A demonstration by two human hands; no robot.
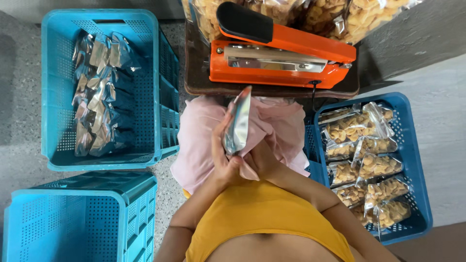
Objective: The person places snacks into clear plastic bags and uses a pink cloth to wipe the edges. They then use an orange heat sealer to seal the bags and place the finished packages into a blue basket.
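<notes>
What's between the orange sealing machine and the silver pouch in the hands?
In the head view, only pink cloth over the lap and the dark board's front edge lie between the orange sealer and the silver pouch.

Shiny foil, hard plastic, soft cloth

The pouch point(237, 123) is glossy silver foil; the crates point(165, 87) are matt perforated blue plastic; the sealer point(281, 56) is smooth orange-painted metal with a bare steel bar; the lap cloth point(199, 140) is soft pink fabric; the floor point(19, 97) is speckled stone.

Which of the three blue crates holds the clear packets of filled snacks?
The blue crate on the right, beside the person's right arm. Its clear packets show yellow-brown snacks. The upper-left crate holds silvery pouches; the lower-left crate is overturned.
</notes>
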